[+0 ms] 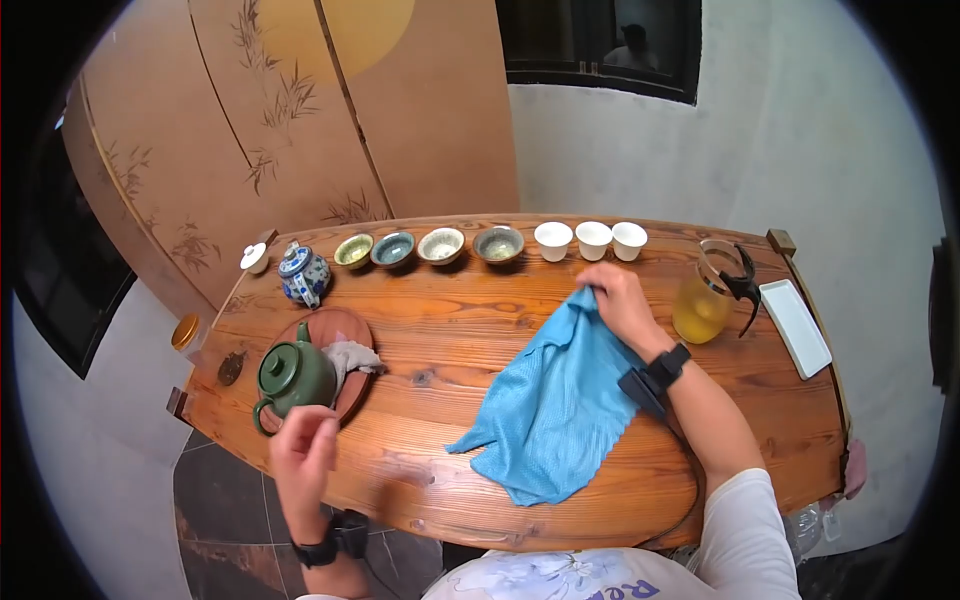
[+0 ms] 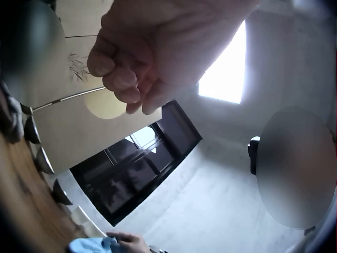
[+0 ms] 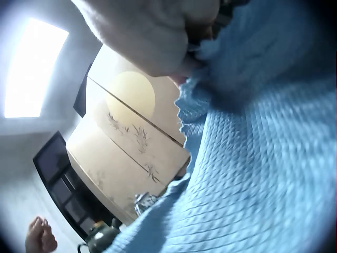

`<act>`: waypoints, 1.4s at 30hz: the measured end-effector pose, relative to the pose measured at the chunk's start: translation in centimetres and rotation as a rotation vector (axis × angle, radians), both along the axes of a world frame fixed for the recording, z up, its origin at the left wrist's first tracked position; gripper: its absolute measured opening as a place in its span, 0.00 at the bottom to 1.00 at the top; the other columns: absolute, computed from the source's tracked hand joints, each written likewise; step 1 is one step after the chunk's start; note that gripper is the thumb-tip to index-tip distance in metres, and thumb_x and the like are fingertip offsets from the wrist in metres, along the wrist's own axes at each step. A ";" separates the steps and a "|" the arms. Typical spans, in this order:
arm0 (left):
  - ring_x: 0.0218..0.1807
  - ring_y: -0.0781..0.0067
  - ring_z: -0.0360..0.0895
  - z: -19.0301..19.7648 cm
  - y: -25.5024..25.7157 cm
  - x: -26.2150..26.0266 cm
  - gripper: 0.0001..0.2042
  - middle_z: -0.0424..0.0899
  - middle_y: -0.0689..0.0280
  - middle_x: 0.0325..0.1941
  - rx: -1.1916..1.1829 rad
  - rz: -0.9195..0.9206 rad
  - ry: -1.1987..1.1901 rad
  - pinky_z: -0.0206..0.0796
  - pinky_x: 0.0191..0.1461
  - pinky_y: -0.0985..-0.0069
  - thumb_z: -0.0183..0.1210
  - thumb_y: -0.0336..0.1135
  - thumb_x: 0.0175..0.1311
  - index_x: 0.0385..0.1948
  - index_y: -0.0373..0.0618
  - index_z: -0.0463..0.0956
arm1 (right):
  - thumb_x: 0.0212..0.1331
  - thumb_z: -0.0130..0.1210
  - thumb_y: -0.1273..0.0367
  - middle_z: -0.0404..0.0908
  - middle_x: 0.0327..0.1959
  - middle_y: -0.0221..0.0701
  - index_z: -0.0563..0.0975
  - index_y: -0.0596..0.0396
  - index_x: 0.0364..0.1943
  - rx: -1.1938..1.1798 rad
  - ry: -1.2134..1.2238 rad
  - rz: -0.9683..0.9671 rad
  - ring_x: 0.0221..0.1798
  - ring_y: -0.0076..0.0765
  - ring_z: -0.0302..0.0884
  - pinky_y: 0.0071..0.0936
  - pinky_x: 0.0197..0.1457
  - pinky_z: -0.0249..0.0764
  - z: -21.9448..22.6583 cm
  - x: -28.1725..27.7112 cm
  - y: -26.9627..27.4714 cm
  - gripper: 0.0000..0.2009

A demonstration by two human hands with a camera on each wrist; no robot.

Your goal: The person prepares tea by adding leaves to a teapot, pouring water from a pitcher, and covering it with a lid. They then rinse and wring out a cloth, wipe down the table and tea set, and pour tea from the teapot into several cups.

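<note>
My right hand [image 1: 628,308] pinches the upper edge of a blue cloth [image 1: 550,410], which spreads down over the wooden table. In the right wrist view the textured cloth [image 3: 258,168] hangs from that hand [image 3: 150,37], its fingertips partly hidden. My left hand [image 1: 303,455] is raised at the near left, in front of a green teapot [image 1: 298,380], with loosely curled fingers and nothing in them. The left wrist view shows the curled fingers of this hand [image 2: 152,52] close up. Beneath the teapot is a round reddish tray [image 1: 357,325] with a crumpled grey cloth [image 1: 352,358].
Along the far edge stand a blue-and-white pot [image 1: 304,277], several small bowls [image 1: 441,246] and white cups [image 1: 553,242]. At the right are a glass pitcher [image 1: 703,310] of yellow liquid and a white rectangular tray [image 1: 796,330]. A jar [image 1: 188,333] stands at the left.
</note>
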State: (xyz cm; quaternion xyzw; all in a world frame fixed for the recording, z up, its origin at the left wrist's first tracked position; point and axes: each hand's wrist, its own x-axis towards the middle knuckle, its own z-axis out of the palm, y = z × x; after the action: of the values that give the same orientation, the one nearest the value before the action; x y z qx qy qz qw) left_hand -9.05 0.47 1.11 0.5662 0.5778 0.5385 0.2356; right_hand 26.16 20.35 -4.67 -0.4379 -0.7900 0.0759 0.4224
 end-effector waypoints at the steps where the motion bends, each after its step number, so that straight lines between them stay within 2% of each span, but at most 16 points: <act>1: 0.16 0.89 0.62 -0.1 0.1 1.1 0.02 0.69 0.73 0.18 0.010 -0.037 -0.015 0.52 0.18 0.89 0.51 0.25 0.57 0.30 0.38 0.71 | 0.44 0.46 0.83 0.78 0.32 0.35 0.77 0.60 0.31 0.099 0.126 -0.034 0.40 0.44 0.75 0.29 0.45 0.70 0.7 -0.7 0.8 0.10; 4: 0.16 0.88 0.63 -0.9 0.2 3.7 0.03 0.70 0.72 0.18 -0.004 -0.166 -0.103 0.54 0.18 0.89 0.51 0.25 0.57 0.31 0.37 0.71 | 0.44 0.44 0.83 0.76 0.34 0.38 0.76 0.59 0.31 0.274 0.285 -0.054 0.39 0.44 0.74 0.31 0.43 0.70 2.1 -2.4 2.5 0.11; 5: 0.17 0.87 0.65 -1.2 0.0 4.5 0.03 0.71 0.71 0.18 -0.051 -0.199 -0.114 0.56 0.19 0.88 0.52 0.25 0.56 0.30 0.37 0.72 | 0.47 0.49 0.77 0.72 0.46 0.42 0.74 0.57 0.40 0.094 0.178 -0.020 0.51 0.49 0.68 0.36 0.52 0.66 2.0 -2.0 2.7 0.13; 6: 0.18 0.84 0.68 -1.5 -0.1 5.0 0.03 0.73 0.68 0.18 -0.073 -0.206 -0.016 0.58 0.20 0.86 0.54 0.24 0.53 0.28 0.36 0.74 | 0.47 0.49 0.77 0.72 0.46 0.42 0.74 0.57 0.40 0.090 0.175 -0.024 0.51 0.49 0.68 0.36 0.52 0.66 1.5 -1.7 2.7 0.13; 8: 0.17 0.79 0.70 -1.5 -0.2 5.6 0.03 0.75 0.64 0.19 0.048 -0.282 0.260 0.59 0.21 0.84 0.56 0.22 0.49 0.27 0.36 0.75 | 0.50 0.53 0.67 0.60 0.58 0.45 0.67 0.53 0.52 -0.027 -0.216 -0.205 0.63 0.57 0.51 0.47 0.61 0.55 0.6 -1.3 2.0 0.22; 9: 0.17 0.79 0.70 -1.7 -0.2 5.4 0.03 0.75 0.64 0.19 0.045 -0.282 0.248 0.59 0.21 0.84 0.56 0.22 0.49 0.27 0.36 0.75 | 0.49 0.55 0.55 0.48 0.64 0.48 0.58 0.51 0.59 -0.247 -0.343 -0.215 0.67 0.61 0.35 0.55 0.64 0.43 0.7 -0.4 1.6 0.33; 12: 0.16 0.76 0.70 -2.5 -0.2 5.0 0.04 0.75 0.63 0.19 0.133 -0.336 0.249 0.60 0.21 0.82 0.57 0.21 0.47 0.25 0.37 0.75 | 0.50 0.52 0.50 0.45 0.64 0.50 0.55 0.50 0.61 -0.353 -0.491 -0.074 0.68 0.59 0.33 0.56 0.63 0.43 -0.4 -0.4 -0.2 0.36; 13: 0.16 0.75 0.70 -2.6 -0.1 5.2 0.04 0.75 0.63 0.18 0.142 -0.346 0.248 0.60 0.21 0.81 0.58 0.21 0.46 0.25 0.38 0.75 | 0.49 0.44 0.41 0.40 0.65 0.52 0.52 0.49 0.63 -0.446 -0.466 -0.025 0.68 0.58 0.30 0.55 0.65 0.37 -2.4 -0.5 0.6 0.40; 17: 0.16 0.71 0.70 -2.2 0.6 5.7 0.05 0.72 0.63 0.15 0.241 -0.487 0.371 0.59 0.19 0.79 0.59 0.21 0.44 0.24 0.39 0.75 | 0.47 0.34 0.33 0.37 0.66 0.53 0.48 0.50 0.64 -0.577 -0.550 -0.127 0.69 0.56 0.27 0.52 0.66 0.26 -3.5 -3.1 1.5 0.45; 22: 0.14 0.70 0.69 -3.8 -0.2 4.6 0.06 0.71 0.64 0.13 0.247 -0.530 0.265 0.58 0.18 0.79 0.60 0.21 0.42 0.24 0.39 0.76 | 0.48 0.36 0.36 0.40 0.66 0.52 0.49 0.55 0.63 -0.451 -0.653 -0.135 0.69 0.53 0.28 0.51 0.67 0.26 -5.2 -6.5 2.7 0.45; 24: 0.14 0.71 0.70 -4.4 -0.4 4.5 0.05 0.73 0.64 0.13 0.181 -0.496 0.086 0.59 0.18 0.80 0.59 0.21 0.42 0.23 0.38 0.76 | 0.48 0.37 0.37 0.42 0.65 0.50 0.49 0.56 0.63 -0.369 -0.575 0.014 0.70 0.50 0.29 0.48 0.68 0.27 -5.9 -7.5 3.1 0.45; 26: 0.15 0.71 0.71 -4.7 -0.1 4.4 0.05 0.74 0.64 0.14 0.194 -0.525 0.097 0.59 0.19 0.81 0.59 0.21 0.42 0.24 0.38 0.76 | 0.53 0.37 0.41 0.43 0.65 0.48 0.50 0.55 0.63 -0.365 -0.605 0.023 0.70 0.48 0.31 0.45 0.68 0.29 -5.5 -8.9 2.8 0.40; 29: 0.16 0.72 0.72 -4.4 0.0 4.6 0.05 0.75 0.63 0.15 0.202 -0.531 0.100 0.60 0.19 0.81 0.59 0.22 0.43 0.24 0.38 0.76 | 0.59 0.36 0.54 0.47 0.65 0.45 0.51 0.52 0.63 -0.270 -0.648 0.255 0.69 0.47 0.36 0.46 0.68 0.35 -5.5 -10.6 2.1 0.29; 35: 0.16 0.71 0.72 -3.9 -0.1 4.4 0.04 0.76 0.63 0.15 0.231 -0.477 0.183 0.62 0.21 0.80 0.58 0.21 0.44 0.23 0.38 0.74 | 0.59 0.39 0.55 0.47 0.65 0.43 0.50 0.50 0.63 -0.217 -0.730 0.586 0.69 0.45 0.39 0.42 0.68 0.38 -4.5 -10.1 -3.8 0.29; 40: 0.16 0.71 0.72 -3.6 -1.1 4.6 0.03 0.76 0.62 0.16 0.179 -0.419 0.210 0.62 0.21 0.81 0.56 0.20 0.45 0.23 0.38 0.74 | 0.56 0.35 0.44 0.44 0.66 0.43 0.50 0.50 0.63 -0.383 -0.737 0.185 0.69 0.46 0.37 0.40 0.69 0.36 -3.8 -3.1 -1.0 0.35; 42: 0.16 0.72 0.72 -3.6 -1.5 4.7 0.03 0.76 0.62 0.16 0.173 -0.423 0.228 0.61 0.21 0.81 0.56 0.21 0.46 0.24 0.38 0.75 | 0.54 0.34 0.41 0.42 0.66 0.44 0.50 0.51 0.63 -0.368 -0.685 0.139 0.70 0.45 0.35 0.41 0.69 0.34 -4.6 -0.4 1.4 0.37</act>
State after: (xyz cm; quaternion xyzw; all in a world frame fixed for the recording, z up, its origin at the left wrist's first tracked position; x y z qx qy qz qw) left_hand -4.37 -1.06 -2.49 0.7496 0.4212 0.4574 0.2269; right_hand 25.79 21.78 -9.27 -0.4518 -0.8861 0.0945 0.0428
